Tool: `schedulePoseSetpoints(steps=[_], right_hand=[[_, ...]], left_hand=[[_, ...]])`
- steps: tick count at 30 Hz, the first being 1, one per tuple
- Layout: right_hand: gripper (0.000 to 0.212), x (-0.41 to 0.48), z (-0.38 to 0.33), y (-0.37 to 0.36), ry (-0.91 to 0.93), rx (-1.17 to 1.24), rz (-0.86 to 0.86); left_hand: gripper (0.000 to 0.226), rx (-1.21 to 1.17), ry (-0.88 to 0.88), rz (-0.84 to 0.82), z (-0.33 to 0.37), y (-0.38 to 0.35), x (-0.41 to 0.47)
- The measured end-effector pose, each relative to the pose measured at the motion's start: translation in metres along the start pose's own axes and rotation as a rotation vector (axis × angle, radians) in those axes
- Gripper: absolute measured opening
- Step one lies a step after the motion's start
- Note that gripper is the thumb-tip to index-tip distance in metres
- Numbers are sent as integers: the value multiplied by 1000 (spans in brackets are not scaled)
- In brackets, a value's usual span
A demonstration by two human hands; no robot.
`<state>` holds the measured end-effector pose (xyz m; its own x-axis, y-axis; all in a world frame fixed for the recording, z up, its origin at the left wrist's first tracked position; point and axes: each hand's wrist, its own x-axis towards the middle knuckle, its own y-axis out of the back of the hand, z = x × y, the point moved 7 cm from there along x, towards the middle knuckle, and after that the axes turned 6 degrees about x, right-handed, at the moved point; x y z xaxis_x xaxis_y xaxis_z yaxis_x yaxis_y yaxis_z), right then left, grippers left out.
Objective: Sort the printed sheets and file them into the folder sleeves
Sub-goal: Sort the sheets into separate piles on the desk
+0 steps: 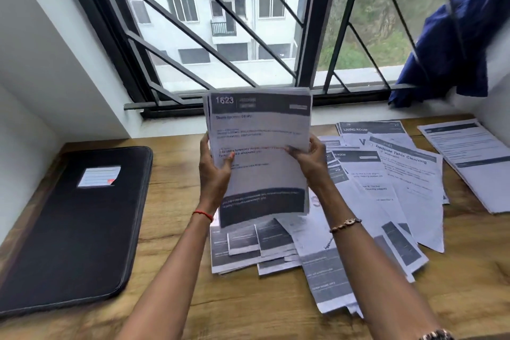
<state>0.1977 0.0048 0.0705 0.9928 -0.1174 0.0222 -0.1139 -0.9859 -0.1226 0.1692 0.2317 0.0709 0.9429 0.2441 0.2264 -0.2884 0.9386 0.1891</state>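
Observation:
A stack of printed sheets (259, 124) with dark header bands stands upright above the table, its top sheet marked 1523. My left hand (214, 171) grips its left edge, thumb on the front. My right hand (310, 160) grips its right edge the same way. Under and to the right of the stack, several loose printed sheets (386, 188) lie fanned over the wooden table (176, 229); some read "Living Room" and "Bedside Table Cleaning". A closed black zip folder (69, 229) with a white label lies flat at the left.
A separate small pile of sheets (474, 163) lies at the far right edge. The barred window (220, 36) and its sill run along the back. A blue cloth (455, 44) hangs on the bars at the right. A white wall closes the left side.

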Motion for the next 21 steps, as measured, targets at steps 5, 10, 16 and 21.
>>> schedulePoseSetpoints(steps=[5,10,16,21], right_hand=[[31,-13,-13,3,67,75,-5],[27,-32,18,5,9,-54,-11],[25,-34,20,2,45,-232,42],[37,-28,12,2,-33,-208,27]], left_hand=[[66,1,-91,105,15,5,-15],[56,22,-107,124,2,6,-36],[55,43,-77,104,0,8,-34],[68,-42,29,18,-3,14,-8]])
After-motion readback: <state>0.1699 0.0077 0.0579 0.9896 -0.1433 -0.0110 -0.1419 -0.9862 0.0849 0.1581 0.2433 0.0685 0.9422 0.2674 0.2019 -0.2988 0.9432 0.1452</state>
